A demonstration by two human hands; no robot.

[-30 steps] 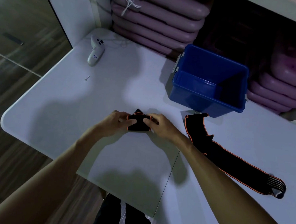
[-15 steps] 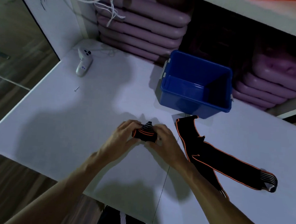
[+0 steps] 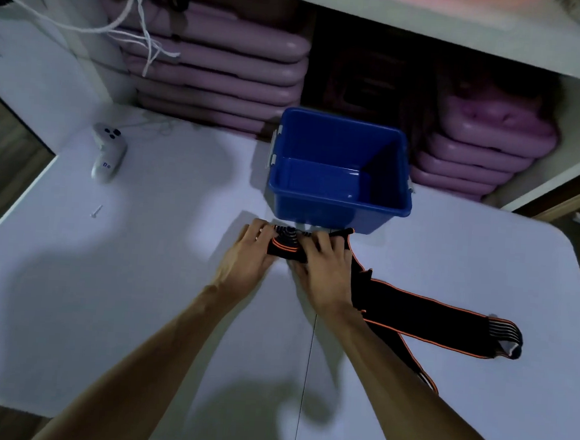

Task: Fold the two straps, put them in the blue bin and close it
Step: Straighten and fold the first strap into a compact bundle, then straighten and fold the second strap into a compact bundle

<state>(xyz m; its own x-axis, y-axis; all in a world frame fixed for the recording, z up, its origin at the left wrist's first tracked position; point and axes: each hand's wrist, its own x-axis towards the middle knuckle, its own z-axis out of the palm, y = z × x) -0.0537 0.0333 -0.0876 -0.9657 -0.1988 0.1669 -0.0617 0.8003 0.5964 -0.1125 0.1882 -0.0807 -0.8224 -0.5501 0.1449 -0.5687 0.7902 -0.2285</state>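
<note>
A folded black strap with orange edging (image 3: 285, 245) is gripped from both sides, my left hand (image 3: 248, 256) on its left and my right hand (image 3: 323, 270) on its right. It sits just in front of the open blue bin (image 3: 337, 207), which holds nothing I can see. The second strap (image 3: 422, 315), black with orange trim, lies unfolded on the white table (image 3: 140, 278) to the right, partly under my right forearm. No lid for the bin is in view.
A white handheld controller (image 3: 108, 154) and a small screw (image 3: 96, 211) lie at the table's far left. Stacked purple pads (image 3: 220, 74) fill the shelf behind the bin. White cords (image 3: 140, 27) hang at top left. The table edge runs along the left.
Both hands have carried the folded strap away from me toward the bin's front wall. The view has tilted up, showing more of the shelf.
</note>
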